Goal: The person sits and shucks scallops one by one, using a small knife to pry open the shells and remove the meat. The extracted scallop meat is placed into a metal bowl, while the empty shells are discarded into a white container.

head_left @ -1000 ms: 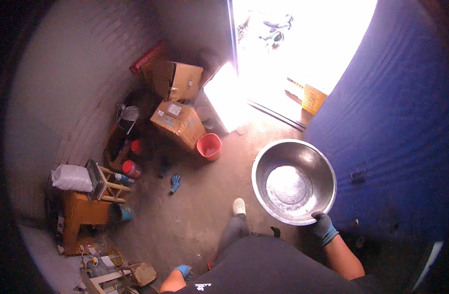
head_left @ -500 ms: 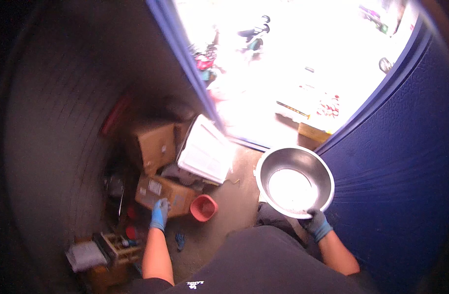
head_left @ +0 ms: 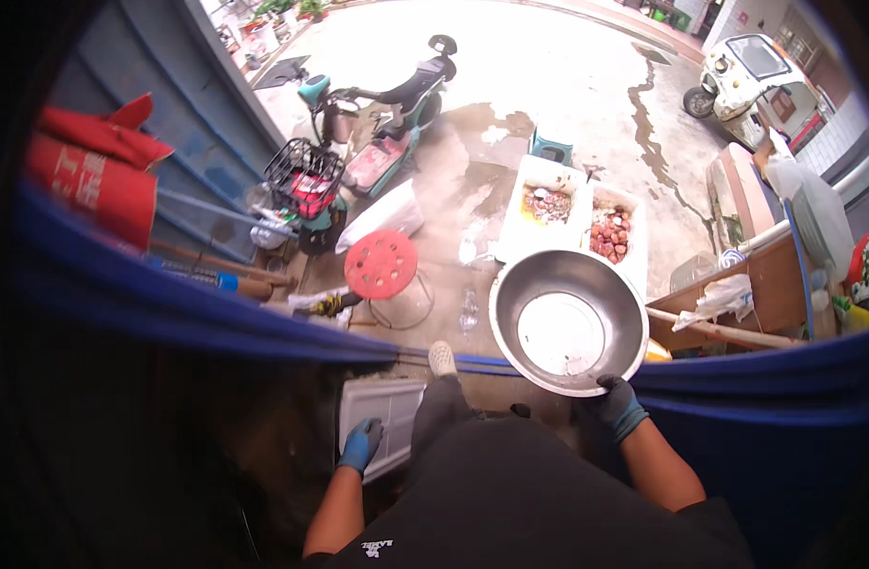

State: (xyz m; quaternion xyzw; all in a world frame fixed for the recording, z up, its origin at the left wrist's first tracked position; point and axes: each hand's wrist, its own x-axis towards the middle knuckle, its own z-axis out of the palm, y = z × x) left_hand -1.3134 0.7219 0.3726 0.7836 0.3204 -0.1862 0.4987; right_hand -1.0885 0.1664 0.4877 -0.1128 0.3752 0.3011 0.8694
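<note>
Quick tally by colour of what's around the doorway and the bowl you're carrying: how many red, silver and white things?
Red: 2, the round stool and the folded cloth
Silver: 1, the steel bowl held at its near rim by the right hand
White: 2, the foam trays holding food
Total: 5
The left hand hangs free.

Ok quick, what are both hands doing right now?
Left hand: in a blue glove, hanging free, holding nothing; fingers loosely curled.
Right hand: in a dark glove, closed on the rim of the metal bowl.
</note>
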